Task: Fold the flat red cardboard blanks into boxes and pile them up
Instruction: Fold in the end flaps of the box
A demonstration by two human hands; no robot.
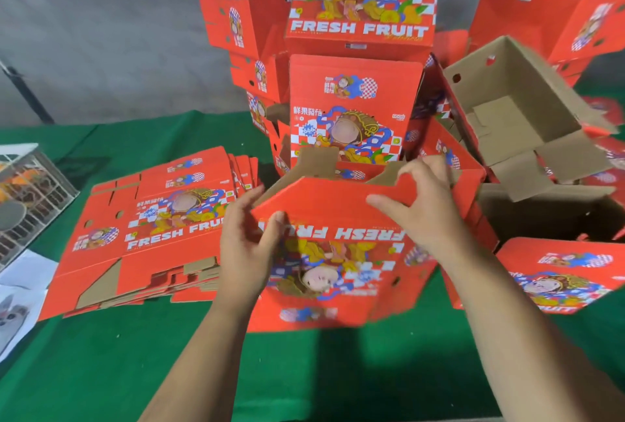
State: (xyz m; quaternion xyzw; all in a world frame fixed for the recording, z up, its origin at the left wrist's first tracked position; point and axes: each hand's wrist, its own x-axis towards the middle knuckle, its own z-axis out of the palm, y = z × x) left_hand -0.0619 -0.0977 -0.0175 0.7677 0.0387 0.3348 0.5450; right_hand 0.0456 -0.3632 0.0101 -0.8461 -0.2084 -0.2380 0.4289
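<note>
Half-folded red box [333, 262] held upright on green counter [169, 354], left hand [245, 242] pinching its left flap, right hand [427, 208] gripping its top flap, flat blanks [152, 235] stacked left of box, open folded box [517, 110] tilted behind it, its brown inside holding nothing.

Bright, even light is falling from overhead, casting soft shadows under the forearms onto the green worktop [101, 371], while motion blur is smearing the frame toward 3 o'clock and wide-angle distortion is bending the edges.
</note>
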